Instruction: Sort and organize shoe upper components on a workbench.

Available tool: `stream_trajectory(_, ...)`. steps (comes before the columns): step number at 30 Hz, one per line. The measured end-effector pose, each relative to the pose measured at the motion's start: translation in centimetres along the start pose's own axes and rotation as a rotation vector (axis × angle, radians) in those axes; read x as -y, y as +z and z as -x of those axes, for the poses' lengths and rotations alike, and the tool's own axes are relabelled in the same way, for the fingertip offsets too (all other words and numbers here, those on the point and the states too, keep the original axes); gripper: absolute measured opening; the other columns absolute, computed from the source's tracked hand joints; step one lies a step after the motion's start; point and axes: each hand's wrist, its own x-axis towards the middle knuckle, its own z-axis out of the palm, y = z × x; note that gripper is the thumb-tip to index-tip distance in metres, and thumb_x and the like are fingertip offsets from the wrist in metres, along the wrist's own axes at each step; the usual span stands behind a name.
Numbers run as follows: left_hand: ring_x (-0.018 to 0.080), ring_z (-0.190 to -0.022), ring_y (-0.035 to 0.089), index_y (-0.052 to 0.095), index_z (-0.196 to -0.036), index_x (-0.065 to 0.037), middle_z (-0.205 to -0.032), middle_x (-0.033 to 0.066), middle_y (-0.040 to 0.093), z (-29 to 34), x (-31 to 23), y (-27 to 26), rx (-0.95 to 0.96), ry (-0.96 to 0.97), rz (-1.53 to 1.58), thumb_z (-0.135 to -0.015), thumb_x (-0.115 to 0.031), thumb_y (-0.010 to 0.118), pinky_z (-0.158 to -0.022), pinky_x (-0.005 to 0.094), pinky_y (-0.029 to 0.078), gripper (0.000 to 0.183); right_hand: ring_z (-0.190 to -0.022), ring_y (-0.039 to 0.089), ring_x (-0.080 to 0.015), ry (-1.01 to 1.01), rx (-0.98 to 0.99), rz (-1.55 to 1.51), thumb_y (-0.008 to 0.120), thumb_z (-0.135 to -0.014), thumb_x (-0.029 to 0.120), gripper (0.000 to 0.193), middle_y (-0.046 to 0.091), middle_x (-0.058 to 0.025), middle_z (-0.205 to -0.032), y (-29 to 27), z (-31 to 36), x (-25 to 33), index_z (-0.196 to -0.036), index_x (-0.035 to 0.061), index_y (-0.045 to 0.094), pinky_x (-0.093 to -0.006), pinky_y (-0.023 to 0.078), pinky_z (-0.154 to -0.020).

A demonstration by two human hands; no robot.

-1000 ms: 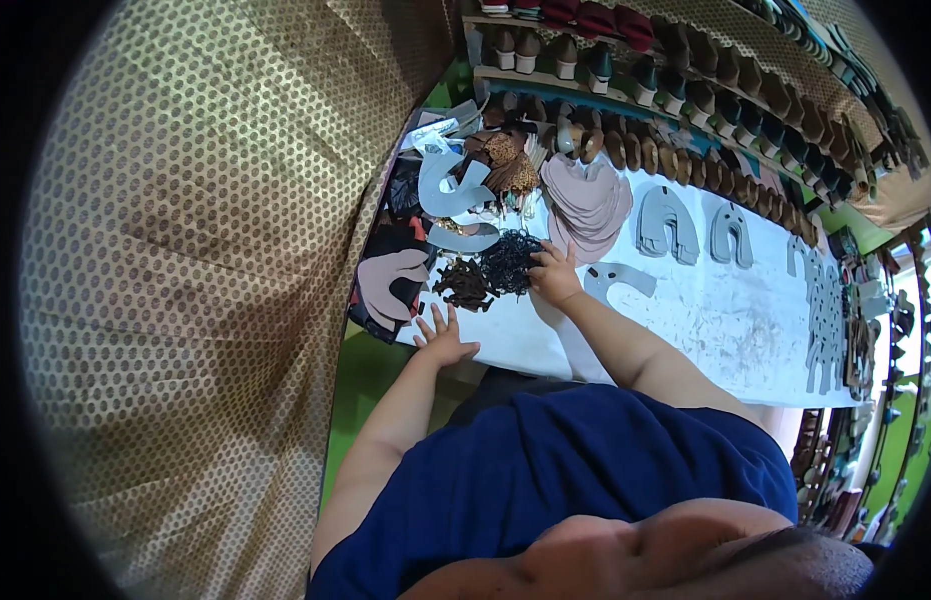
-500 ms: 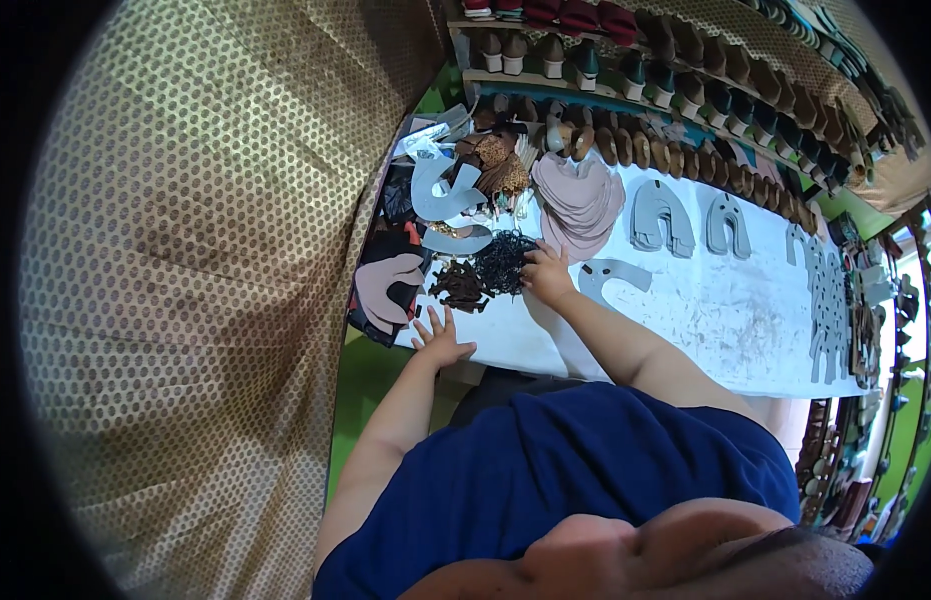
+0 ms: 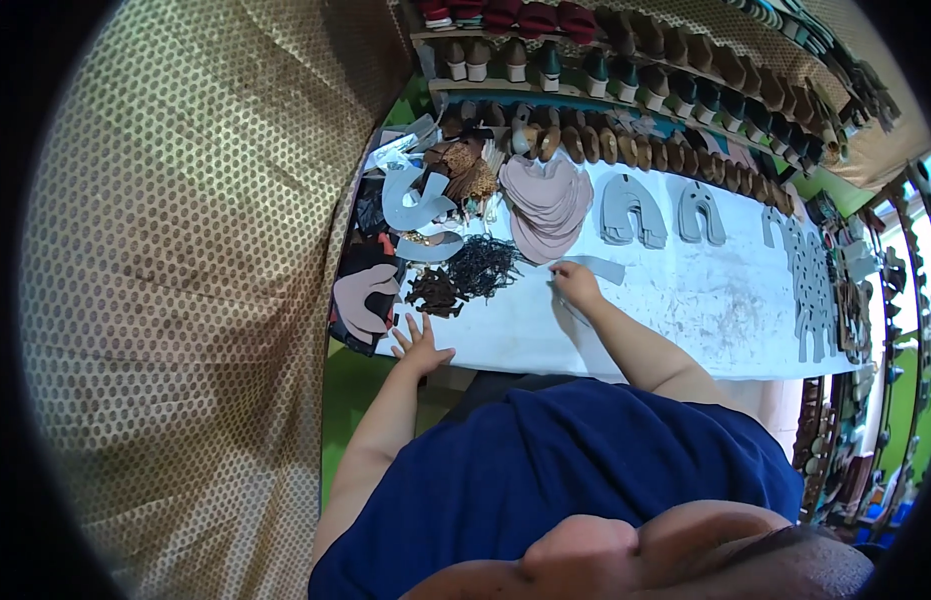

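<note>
My left hand (image 3: 420, 350) rests at the table's front edge, fingers spread, just below a small pile of dark brown strips (image 3: 435, 293). My right hand (image 3: 577, 284) is over the near edge of a grey curved shoe-upper piece (image 3: 603, 268) and hides part of it. Its fingertips are pinched together; what they hold, if anything, is too small to make out. Left of that hand lies a tangled heap of thin black strips (image 3: 484, 266). Behind it spreads a stack of pale pink curved pieces (image 3: 548, 205).
Two stacks of grey arch-shaped pieces (image 3: 630, 212) lie farther right on the white table (image 3: 705, 310). More grey pieces (image 3: 415, 198) and a pink one (image 3: 365, 300) sit at the left. Shoe racks (image 3: 625, 90) line the back; a patterned gold curtain (image 3: 205, 250) hangs left.
My right hand has moved from the black strip heap rightward to the grey curved piece, its fingers now pinched. My left hand stays spread at the edge. The view has shifted slightly.
</note>
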Motion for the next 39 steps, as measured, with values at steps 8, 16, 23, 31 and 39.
stream_trajectory(8, 0.051, -0.141, -0.023, -0.013, -0.155, -0.026, -0.159, 0.0142, -0.025, -0.9, 0.1, 0.5, -0.008, -0.044, -0.052, -0.072, -0.059, 0.075, -0.11, 0.0669, -0.002, 0.126, -0.071, 0.064, -0.0171, 0.244, -0.113, -0.171, 0.073, -0.074, 0.013, 0.013, 0.067, -0.0083, -0.076, -3.5, 0.7, -5.6, -0.08, 0.0033, 0.066, -0.032, 0.049, -0.064)
stream_trajectory(16, 0.0519, -0.142, -0.021, -0.014, -0.155, -0.026, -0.16, 0.0151, -0.024, -0.8, -0.2, 0.5, -0.012, -0.039, -0.076, -0.07, -0.061, 0.074, -0.111, 0.067, 0.0, 0.127, -0.073, 0.06, -0.0164, 0.322, -0.143, -0.632, 0.074, -0.076, 0.009, 0.015, 0.066, -0.006, -0.083, -3.0, 1.5, -4.7, -0.088, 0.0021, 0.068, -0.0315, 0.049, -0.065)
stream_trajectory(23, 0.0516, -0.142, -0.02, -0.014, -0.155, -0.026, -0.16, 0.0153, -0.022, -0.9, -0.3, 0.8, -0.044, -0.027, -0.071, -0.07, -0.062, 0.074, -0.111, 0.0667, -0.001, 0.128, -0.08, 0.067, -0.0201, 0.315, -0.017, -0.596, 0.069, -0.078, 0.007, 0.025, 0.071, -0.0092, -0.089, -4.6, 0.8, -9.9, -0.103, 0.0042, 0.07, -0.033, 0.052, -0.07)
stream_trajectory(31, 0.0452, -0.147, -0.007, 0.014, -0.157, -0.025, -0.164, 0.0142, -0.002, 0.7, -1.0, 1.9, -0.297, 0.019, 0.047, -0.074, -0.052, 0.071, -0.113, 0.0647, 0.002, 0.104, -0.092, 0.069, -0.0259, 0.43, -0.299, 0.295, 0.055, -0.084, 0.024, 0.02, 0.073, -0.0077, -0.097, -12.5, 5.4, -13.4, -0.089, 0.0173, 0.073, -0.0441, 0.048, -0.082)
stream_trajectory(39, 0.0302, -0.148, 0.017, 0.042, -0.146, -0.016, -0.162, 0.0124, 0.017, 0.5, -3.9, 2.0, -0.673, -0.038, 0.246, -0.083, -0.028, 0.067, -0.112, 0.0679, -0.003, 0.069, -0.096, 0.066, -0.0285, 0.353, -0.246, 0.688, 0.056, -0.084, 0.026, 0.023, 0.072, -0.0075, -0.097, -15.9, 6.2, -17.7, -0.095, 0.0174, 0.075, -0.0448, 0.05, -0.082)
